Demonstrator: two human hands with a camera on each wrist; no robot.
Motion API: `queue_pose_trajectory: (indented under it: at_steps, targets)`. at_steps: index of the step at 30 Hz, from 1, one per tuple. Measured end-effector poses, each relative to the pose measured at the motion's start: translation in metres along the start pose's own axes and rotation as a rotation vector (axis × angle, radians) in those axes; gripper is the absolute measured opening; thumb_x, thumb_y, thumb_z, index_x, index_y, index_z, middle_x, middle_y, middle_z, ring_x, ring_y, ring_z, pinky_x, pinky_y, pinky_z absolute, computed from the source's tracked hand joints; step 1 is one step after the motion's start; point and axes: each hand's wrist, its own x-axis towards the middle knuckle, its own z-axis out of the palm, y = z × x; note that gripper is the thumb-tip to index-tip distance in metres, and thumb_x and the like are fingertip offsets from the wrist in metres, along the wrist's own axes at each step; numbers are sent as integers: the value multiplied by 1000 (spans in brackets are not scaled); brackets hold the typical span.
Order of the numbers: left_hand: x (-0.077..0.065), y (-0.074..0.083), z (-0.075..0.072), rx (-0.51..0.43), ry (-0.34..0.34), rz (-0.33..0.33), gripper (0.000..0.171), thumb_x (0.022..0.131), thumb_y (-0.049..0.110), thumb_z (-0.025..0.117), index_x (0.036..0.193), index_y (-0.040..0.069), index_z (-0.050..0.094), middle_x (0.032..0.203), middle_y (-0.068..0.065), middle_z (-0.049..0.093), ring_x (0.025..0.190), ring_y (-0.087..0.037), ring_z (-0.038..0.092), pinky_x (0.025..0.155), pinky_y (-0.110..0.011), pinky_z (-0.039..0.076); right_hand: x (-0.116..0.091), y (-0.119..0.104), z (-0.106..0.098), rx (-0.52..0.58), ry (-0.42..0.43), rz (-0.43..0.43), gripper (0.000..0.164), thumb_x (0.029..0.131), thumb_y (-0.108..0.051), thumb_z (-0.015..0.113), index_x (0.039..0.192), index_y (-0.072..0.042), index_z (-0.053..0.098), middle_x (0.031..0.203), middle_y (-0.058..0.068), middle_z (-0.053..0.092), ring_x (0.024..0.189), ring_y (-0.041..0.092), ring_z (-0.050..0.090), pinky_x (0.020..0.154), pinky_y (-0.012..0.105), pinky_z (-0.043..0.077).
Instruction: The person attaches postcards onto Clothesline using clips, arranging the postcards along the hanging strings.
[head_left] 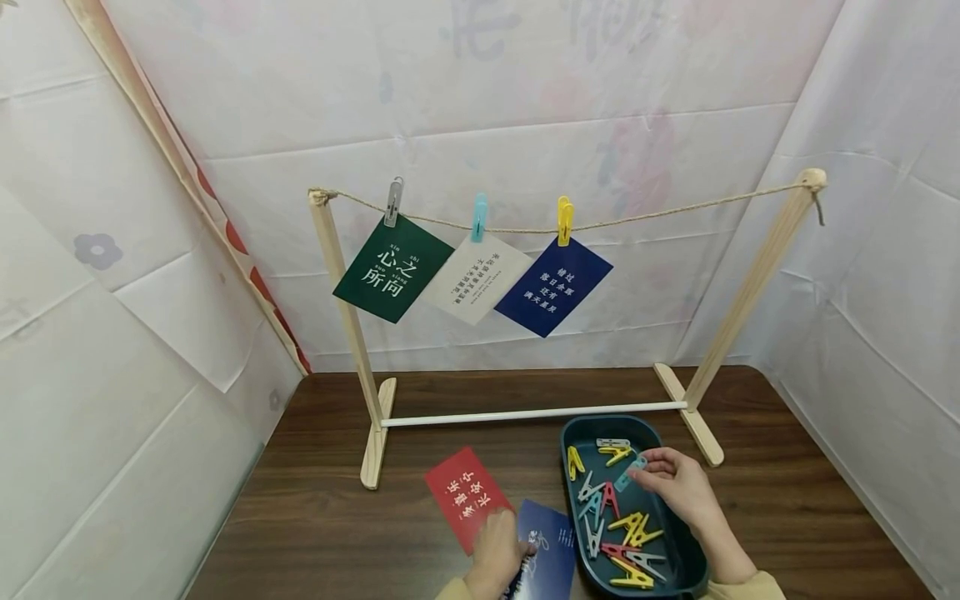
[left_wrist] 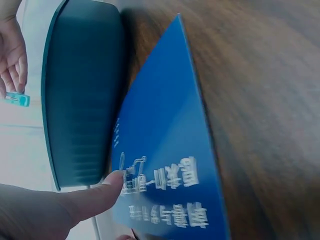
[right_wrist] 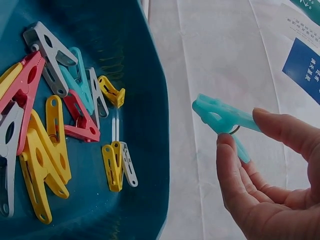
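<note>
Pinching a turquoise clothespin [right_wrist: 215, 115] by its handle ends, the right hand [right_wrist: 270, 185] has its thumb on the upper arm and a fingertip against the lower one, at the right of the right wrist view. The pin looks translucent, a metal spring showing, its nose pointing toward upper left. At lower right of the head view, it appears against the dark teal tray [head_left: 684, 554], which holds yellow, red, grey and light-blue pegs [right_wrist: 37, 172]. At bottom centre, the left hand [head_left: 495, 550] rests its thumb on a blue card [head_left: 551, 542]; whether the other fingers grip it, I cannot tell.
</note>
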Motion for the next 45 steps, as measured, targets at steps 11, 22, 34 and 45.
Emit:
queue_pose_trajectory:
  at_steps: [11,22,34,45]
  targets:
    - [9,10,6,92,36,-6,70,40,34,85,83,-13,56,74,-14,47,66,-26,50,57,-35,46,0,0,2,13,-1,17,43,77,-16,69,106,10,50,80,7,62,74,19,60,69,35,49]
    - [16,14,18,191,89,-43,83,24,42,84,81,-9,54,74,-12,39,68,-23,43,57,-35,43,-1,2,3,28,-3,39,43,77,-15,69,106,10,50,79,7,60,74,18,60,68,33,49]
    - [21,17,22,198,50,-100,82,19,34,87,79,-10,53,73,-12,40,68,-23,42,59,-36,43,-1,5,3,40,-4,37,43,77,-14,69,106,11,49,79,7,62,73,18,60,70,35,49]
    - [24,14,20,212,61,-82,70,18,33,88,69,-6,59,64,-12,46,61,-25,50,53,-37,45,-1,9,2,31,-17,35,48,77,-19,69,107,12,48,79,7,60,73,17,60,70,36,49]
